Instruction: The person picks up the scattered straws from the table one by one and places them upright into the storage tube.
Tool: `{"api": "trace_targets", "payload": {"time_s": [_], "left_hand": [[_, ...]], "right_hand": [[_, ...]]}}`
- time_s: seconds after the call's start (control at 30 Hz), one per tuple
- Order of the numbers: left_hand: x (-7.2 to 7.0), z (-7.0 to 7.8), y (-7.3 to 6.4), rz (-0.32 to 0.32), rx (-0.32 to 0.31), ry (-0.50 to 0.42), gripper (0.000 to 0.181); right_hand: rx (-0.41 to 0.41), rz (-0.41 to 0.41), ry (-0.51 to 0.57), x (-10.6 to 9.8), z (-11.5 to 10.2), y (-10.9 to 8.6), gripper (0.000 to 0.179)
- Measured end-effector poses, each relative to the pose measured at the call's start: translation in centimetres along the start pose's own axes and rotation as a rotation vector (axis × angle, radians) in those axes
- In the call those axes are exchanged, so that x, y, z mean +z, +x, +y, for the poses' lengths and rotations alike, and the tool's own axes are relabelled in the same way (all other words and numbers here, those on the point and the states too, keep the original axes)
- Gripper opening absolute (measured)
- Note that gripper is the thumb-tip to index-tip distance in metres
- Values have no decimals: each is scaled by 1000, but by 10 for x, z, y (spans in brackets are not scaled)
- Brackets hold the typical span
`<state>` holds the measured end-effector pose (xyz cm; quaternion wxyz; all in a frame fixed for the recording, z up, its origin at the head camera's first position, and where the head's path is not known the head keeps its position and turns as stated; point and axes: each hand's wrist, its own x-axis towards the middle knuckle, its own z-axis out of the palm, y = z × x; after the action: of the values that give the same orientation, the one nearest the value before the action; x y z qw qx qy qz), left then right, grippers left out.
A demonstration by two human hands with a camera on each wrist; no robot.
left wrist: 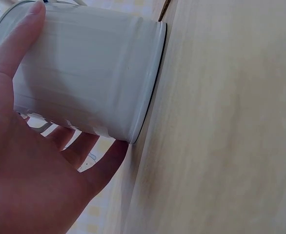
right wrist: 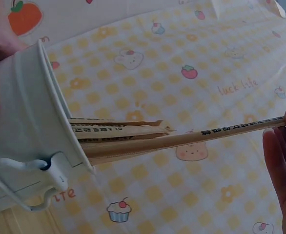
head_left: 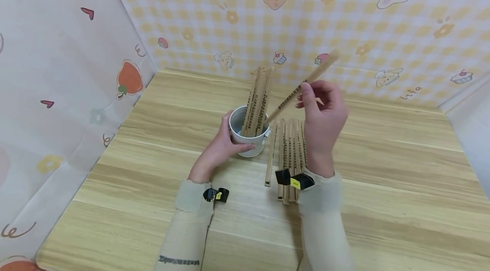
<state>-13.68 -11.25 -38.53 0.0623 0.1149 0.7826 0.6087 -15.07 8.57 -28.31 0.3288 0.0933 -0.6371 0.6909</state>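
Note:
A small white metal bucket stands on the table, with the left hand gripping its side, thumb across the front. Inside lean several straws in brown printed paper wrappers, their tops fanned toward the back wall. Between thumb and fingers, the right hand pinches another wrapped straw. It slants up to the right, its lower end at the bucket's right rim. In the right wrist view the held straw runs to the bucket's mouth beside the others. Several more wrapped straws lie on the table, partly under the right wrist.
A wire handle sticks out from the bucket's side. The wood-grain table meets a yellow checked cloth wall at the back. A pale printed sheet hangs along the left side.

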Motion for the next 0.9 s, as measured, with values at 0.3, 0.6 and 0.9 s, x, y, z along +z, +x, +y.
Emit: {"api": "trace_targets", "payload": {"time_s": [0.3, 0.6, 0.9], "left_hand": [[0, -3, 1, 7, 2, -2, 105], [1, -30, 9, 27, -5, 13, 108], [0, -32, 10, 31, 5, 17, 107]], "right_hand": [[11, -155, -153, 9, 22, -6, 20], [83, -244, -287, 11, 63, -10, 27], [91, -294, -335, 14, 79, -13, 25]]}}
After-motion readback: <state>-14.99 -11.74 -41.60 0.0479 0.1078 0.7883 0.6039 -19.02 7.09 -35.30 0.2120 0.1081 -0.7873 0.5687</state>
